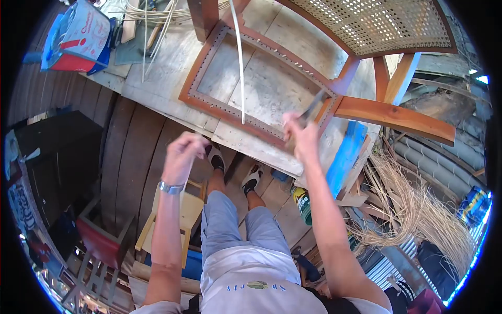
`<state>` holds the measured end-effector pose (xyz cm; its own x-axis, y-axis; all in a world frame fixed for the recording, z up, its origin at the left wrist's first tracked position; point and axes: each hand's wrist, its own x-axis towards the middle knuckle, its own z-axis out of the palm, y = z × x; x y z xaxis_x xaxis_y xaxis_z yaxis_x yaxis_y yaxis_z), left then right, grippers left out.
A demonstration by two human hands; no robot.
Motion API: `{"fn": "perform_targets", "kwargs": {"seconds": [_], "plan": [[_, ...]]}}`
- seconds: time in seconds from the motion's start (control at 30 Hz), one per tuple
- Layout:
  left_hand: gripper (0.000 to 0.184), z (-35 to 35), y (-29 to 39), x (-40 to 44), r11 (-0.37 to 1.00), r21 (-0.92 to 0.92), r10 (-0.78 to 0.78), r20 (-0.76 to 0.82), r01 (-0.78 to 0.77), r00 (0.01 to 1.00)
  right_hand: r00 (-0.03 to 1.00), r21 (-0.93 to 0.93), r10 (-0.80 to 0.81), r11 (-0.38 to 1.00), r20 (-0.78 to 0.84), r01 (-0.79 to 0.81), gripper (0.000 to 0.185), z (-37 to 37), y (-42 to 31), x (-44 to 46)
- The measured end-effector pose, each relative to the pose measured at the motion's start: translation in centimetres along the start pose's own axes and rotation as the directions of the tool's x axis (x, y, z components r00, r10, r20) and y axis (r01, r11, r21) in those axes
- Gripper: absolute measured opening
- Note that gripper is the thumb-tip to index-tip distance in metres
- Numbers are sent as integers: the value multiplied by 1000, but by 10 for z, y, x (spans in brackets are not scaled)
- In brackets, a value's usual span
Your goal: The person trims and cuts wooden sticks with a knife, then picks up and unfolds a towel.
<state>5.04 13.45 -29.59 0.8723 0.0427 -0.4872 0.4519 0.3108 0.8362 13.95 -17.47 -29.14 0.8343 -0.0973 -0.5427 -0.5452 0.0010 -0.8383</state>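
Observation:
A wooden chair lies on the worktable, its open seat frame (pixel 209 112) edged with small holes and its woven cane back (pixel 371 26) at the upper right. My right hand (pixel 302 133) is closed round a blurred tool (pixel 314 104), whose dark end reaches the frame's right corner. My left hand (pixel 185 149), with a watch on its wrist, is held off the table's front edge, its fingers pinched together; whatever they hold is too small to name. A pale cane strip (pixel 239 63) hangs across the frame opening, its lower end near the front rail.
The worktable (pixel 157 99) has a bucket (pixel 83 36) and coiled cane strips (pixel 157 13) at the upper left. Loose cane (pixel 418 214) piles up at the right beside a blue plank (pixel 346 157). A small yellow chair (pixel 191 209) stands below my left arm.

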Motion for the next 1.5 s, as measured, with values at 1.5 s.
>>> {"fn": "perform_targets", "kwargs": {"seconds": [1.5], "plan": [[36,4,-102,-75,322,947,562,-192,1,805,938,-269,261,943,228,-196,25,35,82,-41]]}}
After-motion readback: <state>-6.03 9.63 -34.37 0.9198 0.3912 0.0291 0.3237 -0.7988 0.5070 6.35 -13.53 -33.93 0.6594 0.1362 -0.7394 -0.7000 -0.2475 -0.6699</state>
